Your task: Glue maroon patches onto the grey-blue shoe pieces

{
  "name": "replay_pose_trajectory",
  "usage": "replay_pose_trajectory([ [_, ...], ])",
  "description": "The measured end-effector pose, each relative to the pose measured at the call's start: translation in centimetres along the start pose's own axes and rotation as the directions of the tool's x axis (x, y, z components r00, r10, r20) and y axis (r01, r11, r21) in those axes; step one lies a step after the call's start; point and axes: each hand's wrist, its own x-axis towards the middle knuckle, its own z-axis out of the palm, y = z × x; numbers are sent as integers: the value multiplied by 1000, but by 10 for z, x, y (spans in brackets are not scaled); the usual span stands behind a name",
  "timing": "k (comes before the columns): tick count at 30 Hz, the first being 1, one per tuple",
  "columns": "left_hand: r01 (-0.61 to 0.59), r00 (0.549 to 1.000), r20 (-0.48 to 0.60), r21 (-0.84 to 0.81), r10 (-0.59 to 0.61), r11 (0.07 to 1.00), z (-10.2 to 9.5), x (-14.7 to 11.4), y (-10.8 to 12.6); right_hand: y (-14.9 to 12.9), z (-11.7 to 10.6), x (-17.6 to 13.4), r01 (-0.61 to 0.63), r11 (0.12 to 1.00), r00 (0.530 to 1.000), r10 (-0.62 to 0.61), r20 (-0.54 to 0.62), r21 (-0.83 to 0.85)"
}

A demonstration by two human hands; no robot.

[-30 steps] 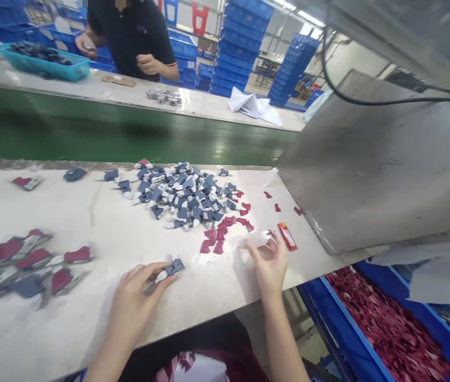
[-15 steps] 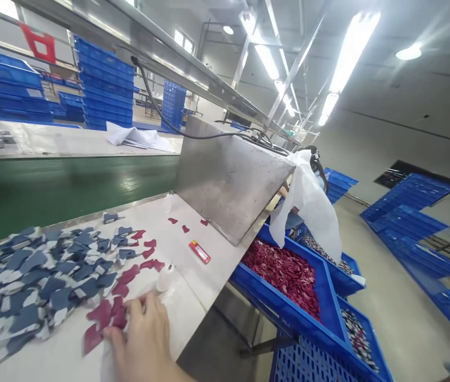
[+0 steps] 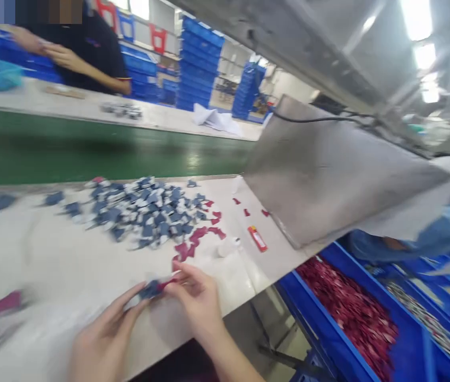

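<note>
Near the front edge of the white worktable (image 3: pixel 89 276), my left hand (image 3: pixel 109 323) pinches a small blue-and-white piece (image 3: pixel 150 289). My right hand (image 3: pixel 195 297) grips a small dark-red piece (image 3: pixel 166 284) between thumb and fingers, its end meeting the blue one; blur hides how they join. Beyond my hands lies a heap of blue-and-white pieces (image 3: pixel 149 209). A string of loose dark-red pieces (image 3: pixel 197 235) runs along the heap's right side. Close to my right hand is a small white bottle (image 3: pixel 228 246) with a dark tip.
A red packet (image 3: pixel 257 239) lies right of the bottle, before a slanted metal panel (image 3: pixel 340 170). Blue crates (image 3: pixel 328 313) with dark-red pieces stand below the table's right edge. Across the green conveyor (image 3: pixel 89 148) works another person (image 3: pixel 93 53). More dark-red pieces (image 3: pixel 4 304) lie at left.
The view has swung left. My right hand has left the table with a dark-red piece, now against the blue-and-white piece in my left hand, which has come into view.
</note>
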Motion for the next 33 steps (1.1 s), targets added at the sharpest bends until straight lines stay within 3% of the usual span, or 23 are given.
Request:
replay_pose_trajectory([
  [2,143,990,13,-70,-143,987,3,1,39,-4,5,-5,-76,997,997,76,-20,22],
  [4,174,984,-16,-167,-179,971,8,3,66,-6,8,-9,-43,999,999,43,-4,16],
  [7,183,980,-33,-257,-198,949,11,1,84,-8,12,-14,-10,1000,1000,11,11,-9],
  [21,131,987,-52,-316,-155,940,11,-4,82,-4,17,-16,-74,997,997,73,-16,-14],
  [30,184,980,-5,-347,-198,920,12,-3,86,2,15,-22,203,941,977,-215,-14,-273],
  [33,199,975,-18,-366,-221,909,10,-3,91,2,9,-19,181,933,981,-194,-11,-310],
])
